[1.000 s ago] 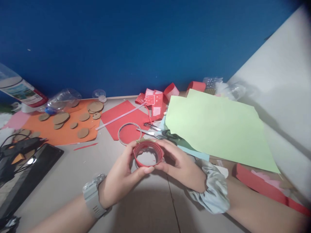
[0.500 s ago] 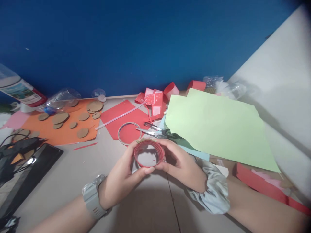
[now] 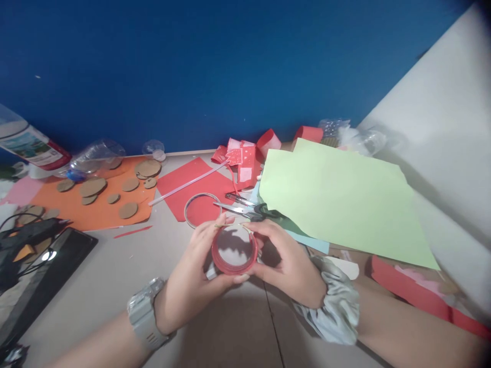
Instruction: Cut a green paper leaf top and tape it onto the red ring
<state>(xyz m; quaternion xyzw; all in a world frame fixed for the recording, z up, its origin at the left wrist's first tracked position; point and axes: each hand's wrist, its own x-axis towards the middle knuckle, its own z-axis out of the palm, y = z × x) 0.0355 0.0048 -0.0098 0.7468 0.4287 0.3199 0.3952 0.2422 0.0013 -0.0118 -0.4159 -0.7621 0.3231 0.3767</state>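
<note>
Between my two hands is a short red ring [image 3: 235, 268], hollow through the middle, with the tabletop showing inside it. My left hand [image 3: 201, 266] grips its left side, thumb along the near rim and fingers at the far edge. My right hand [image 3: 284, 255] closes on the right side in the same way. Just beyond my fingers lie scissors [image 3: 245, 209] with dark handles, and a thin pale hoop [image 3: 185, 210] partly over a red paper sheet [image 3: 192, 176]. A pen [image 3: 240, 198] rests behind the scissors.
Cardboard discs [image 3: 93, 187] lie on orange paper [image 3: 126, 224] at left, near a clear plastic bottle [image 3: 102, 154]. A large light green sheet [image 3: 341, 199] covers the right. Red paper pieces [image 3: 247, 158] sit against the blue wall [image 3: 230, 71]. A dark device [image 3: 57, 271] stands left.
The red ring has tilted in my hands, so its near outer wall and far opening show differently. Both hands still hold it; the table things stay put apart from a slight view shift.
</note>
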